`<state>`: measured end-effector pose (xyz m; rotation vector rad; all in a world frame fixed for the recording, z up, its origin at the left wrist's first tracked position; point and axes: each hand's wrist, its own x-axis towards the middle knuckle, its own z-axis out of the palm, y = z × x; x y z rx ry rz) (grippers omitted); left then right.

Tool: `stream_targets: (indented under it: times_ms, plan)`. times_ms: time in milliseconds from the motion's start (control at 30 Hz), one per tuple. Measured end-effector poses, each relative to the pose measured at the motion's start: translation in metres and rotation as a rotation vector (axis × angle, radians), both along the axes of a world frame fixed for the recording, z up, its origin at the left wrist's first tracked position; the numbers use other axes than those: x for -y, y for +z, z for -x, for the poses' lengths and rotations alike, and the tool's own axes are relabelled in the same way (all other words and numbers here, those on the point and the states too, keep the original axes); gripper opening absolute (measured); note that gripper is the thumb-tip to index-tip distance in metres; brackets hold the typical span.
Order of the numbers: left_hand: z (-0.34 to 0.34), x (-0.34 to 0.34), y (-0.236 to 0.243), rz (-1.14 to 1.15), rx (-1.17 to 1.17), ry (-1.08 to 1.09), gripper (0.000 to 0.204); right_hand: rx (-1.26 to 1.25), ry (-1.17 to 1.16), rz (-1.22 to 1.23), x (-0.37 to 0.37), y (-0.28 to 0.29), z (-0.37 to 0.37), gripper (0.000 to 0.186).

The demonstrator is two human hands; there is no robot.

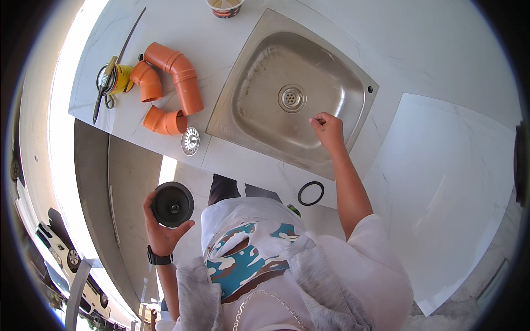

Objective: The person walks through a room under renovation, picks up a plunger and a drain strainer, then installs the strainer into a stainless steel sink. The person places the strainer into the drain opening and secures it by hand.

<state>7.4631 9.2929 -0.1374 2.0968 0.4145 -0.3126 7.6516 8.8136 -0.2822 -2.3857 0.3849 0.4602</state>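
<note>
My left hand (161, 236), with a black watch at its wrist, is wrapped round a round black plastic sink drain cup (172, 203). The cup's hollow side faces up, in front of the counter. Over the right side of a stainless steel sink (223, 118), my right hand (328, 131) is closed in a pinch; whatever its fingertips hold, if anything, is too small to make out. Left of those fingertips, a metal drain fitting (291, 98) sits in the sink floor. A slotted metal strainer basket (190, 142) lies on the counter, left of the sink.
Orange pipe elbows (187, 88) lie at the left of the white counter (165, 25), beside a yellow can (121, 80) with a brush (105, 80) across it. A tub (225, 8) stands at the far edge. A black rubber ring (300, 195) lies near the sink's front edge.
</note>
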Motion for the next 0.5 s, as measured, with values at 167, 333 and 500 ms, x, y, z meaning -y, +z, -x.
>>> stream_targets:
  times_ms: [167, 333, 500]
  plan:
    - [-0.036, 0.016, 0.002, 0.115, 0.041, -0.220, 0.120, -0.289, -0.018, 0.103, 0.027, 0.076, 0.122, 0.018]
    - [-0.072, 0.042, 0.012, 0.171, 0.120, -0.420, 0.124, -0.170, -0.097, 0.364, 0.024, 0.066, 0.217, 0.017]
    - [-0.085, 0.054, 0.021, 0.234, 0.153, -0.518, 0.122, -0.076, -0.195, 0.469, 0.012, 0.041, 0.240, 0.017]
